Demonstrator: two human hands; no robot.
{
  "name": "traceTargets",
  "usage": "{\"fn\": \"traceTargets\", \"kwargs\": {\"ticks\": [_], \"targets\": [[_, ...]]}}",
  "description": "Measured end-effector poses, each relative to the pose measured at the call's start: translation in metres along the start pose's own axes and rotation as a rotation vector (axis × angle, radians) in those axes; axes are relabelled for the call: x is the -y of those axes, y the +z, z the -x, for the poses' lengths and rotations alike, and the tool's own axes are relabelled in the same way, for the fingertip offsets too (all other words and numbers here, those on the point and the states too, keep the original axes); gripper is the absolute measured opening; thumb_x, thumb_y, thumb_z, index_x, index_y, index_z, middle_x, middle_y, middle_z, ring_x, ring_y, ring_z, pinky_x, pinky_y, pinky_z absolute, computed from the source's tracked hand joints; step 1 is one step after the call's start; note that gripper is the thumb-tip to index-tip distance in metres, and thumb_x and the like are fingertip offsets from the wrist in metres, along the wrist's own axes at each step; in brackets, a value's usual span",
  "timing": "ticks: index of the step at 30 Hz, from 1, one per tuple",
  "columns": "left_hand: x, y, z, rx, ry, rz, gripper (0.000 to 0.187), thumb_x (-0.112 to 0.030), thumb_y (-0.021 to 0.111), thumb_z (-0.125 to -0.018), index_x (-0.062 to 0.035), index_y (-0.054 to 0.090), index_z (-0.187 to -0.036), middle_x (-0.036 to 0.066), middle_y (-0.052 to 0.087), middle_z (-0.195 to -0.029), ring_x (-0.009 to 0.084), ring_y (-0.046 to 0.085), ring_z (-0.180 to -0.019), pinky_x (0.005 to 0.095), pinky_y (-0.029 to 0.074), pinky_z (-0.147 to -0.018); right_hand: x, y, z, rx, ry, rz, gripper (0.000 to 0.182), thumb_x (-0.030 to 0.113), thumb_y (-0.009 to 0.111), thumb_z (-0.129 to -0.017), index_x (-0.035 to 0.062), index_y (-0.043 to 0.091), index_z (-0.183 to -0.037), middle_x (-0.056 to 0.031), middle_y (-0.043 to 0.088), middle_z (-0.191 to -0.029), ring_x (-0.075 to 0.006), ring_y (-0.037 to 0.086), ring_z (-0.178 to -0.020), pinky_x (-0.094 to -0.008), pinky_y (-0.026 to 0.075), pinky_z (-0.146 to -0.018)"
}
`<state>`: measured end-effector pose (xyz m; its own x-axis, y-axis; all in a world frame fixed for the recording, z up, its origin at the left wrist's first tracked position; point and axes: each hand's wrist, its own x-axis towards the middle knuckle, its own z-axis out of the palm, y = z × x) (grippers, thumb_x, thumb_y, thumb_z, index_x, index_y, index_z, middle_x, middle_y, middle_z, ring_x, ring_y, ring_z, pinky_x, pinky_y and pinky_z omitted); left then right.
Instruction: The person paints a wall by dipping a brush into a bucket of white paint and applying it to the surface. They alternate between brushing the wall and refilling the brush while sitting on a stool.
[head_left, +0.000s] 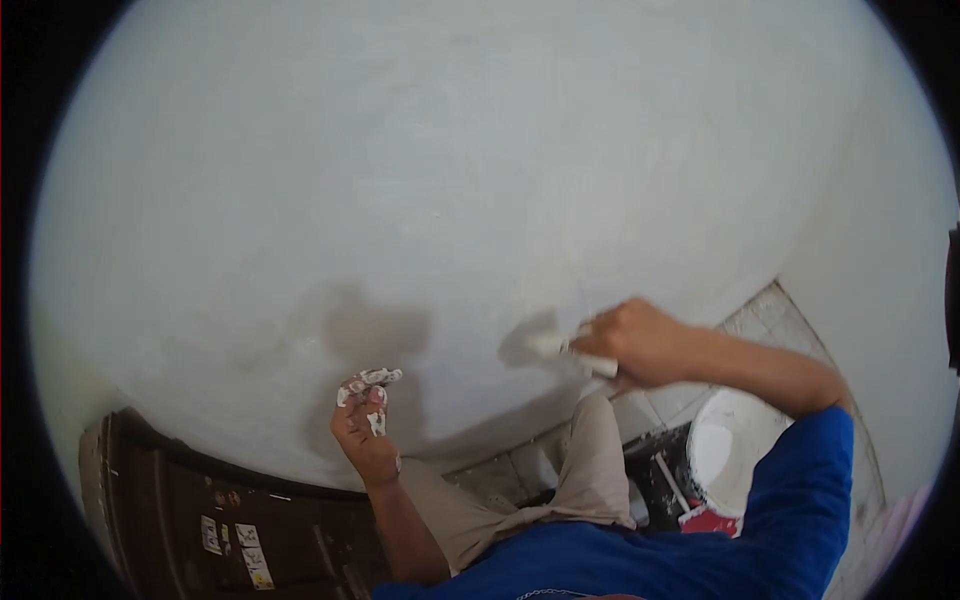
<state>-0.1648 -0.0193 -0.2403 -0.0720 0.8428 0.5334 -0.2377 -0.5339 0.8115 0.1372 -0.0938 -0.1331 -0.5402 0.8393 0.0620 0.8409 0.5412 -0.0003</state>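
White paste is smeared over the fingers of my left hand [365, 415], which is raised in front of the wall with its fingers curled in. Whether a lump of paste or something else sits inside those fingers, I cannot make out. My right hand [635, 340] is closed around a pale, white-coated hand tool [548, 345]. Its end points left, close to the wall [450, 220], and a pale handle-like part shows below the fingers. The tool's exact kind is blurred. Shadows of both hands fall on the whitish wall, which has faint smears across it.
A white bucket [708, 455] stands on the tiled floor [770, 320] to the right, beside a dark container [660, 470] with a stick-like handle [670, 480] and a red item [710, 520]. At the lower left is dark brown furniture [180, 500] bearing stickers. My bent knee [595, 440] is near the wall.
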Motion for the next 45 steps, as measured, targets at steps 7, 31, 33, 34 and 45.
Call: {"fn": "traceTargets", "kwargs": {"ticks": [7,31,33,34,45], "targets": [[0.010,0.000,0.001,-0.033,-0.017,0.010,0.016,-0.003,0.051,-0.088,0.0048,0.058,-0.100,0.009,0.061,-0.099,0.0157,0.058,-0.090,0.0249,0.043,-0.077,-0.003,-0.124,0.014,-0.845,-0.122,0.449,0.034,0.006,0.070,-0.068,0.0060,0.064,-0.101,-0.0121,0.066,-0.087,-0.0300,0.063,-0.075,-0.0363,0.050,-0.063],[0.029,-0.020,0.007,0.096,-0.086,-0.029,0.017,0.000,0.051,-0.089,0.0056,0.057,-0.104,0.009,0.062,-0.100,0.0159,0.060,-0.091,0.0247,0.044,-0.077,0.047,0.140,-0.024,-0.691,0.088,0.081,0.030,0.009,0.066,-0.069,0.0046,0.065,-0.099,-0.0162,0.064,-0.096,-0.0314,0.065,-0.082,-0.0360,0.055,-0.067],[0.033,-0.025,0.006,0.106,-0.076,-0.049,0.017,0.000,0.051,-0.089,0.0055,0.057,-0.103,0.009,0.063,-0.100,0.0153,0.060,-0.090,0.0238,0.044,-0.075,0.057,0.184,-0.019,-0.556,0.187,-0.083,0.028,0.008,0.067,-0.070,0.0045,0.066,-0.098,-0.0168,0.065,-0.094,-0.0313,0.066,-0.079,-0.0364,0.055,-0.067],[0.040,-0.030,0.009,0.087,-0.063,-0.045,0.016,-0.001,0.052,-0.089,0.0054,0.057,-0.103,0.009,0.063,-0.099,0.0148,0.059,-0.089,0.0233,0.043,-0.074,0.060,0.194,-0.014,-0.629,0.210,-0.117,0.028,0.007,0.067,-0.071,0.0040,0.065,-0.098,-0.0173,0.065,-0.094,-0.0316,0.066,-0.078,-0.0369,0.055,-0.066],[0.047,-0.031,0.007,0.239,-0.181,0.099,0.018,-0.005,0.054,-0.090,0.0040,0.057,-0.105,0.008,0.063,-0.099,0.0124,0.057,-0.088,0.0208,0.040,-0.069,0.071,0.158,-0.088,-1.773,0.998,-1.436,0.034,0.017,0.064,-0.088,-0.0041,0.058,-0.114,-0.0087,0.064,-0.102,-0.0163,0.065,-0.086,-0.0270,0.053,-0.057]]}}
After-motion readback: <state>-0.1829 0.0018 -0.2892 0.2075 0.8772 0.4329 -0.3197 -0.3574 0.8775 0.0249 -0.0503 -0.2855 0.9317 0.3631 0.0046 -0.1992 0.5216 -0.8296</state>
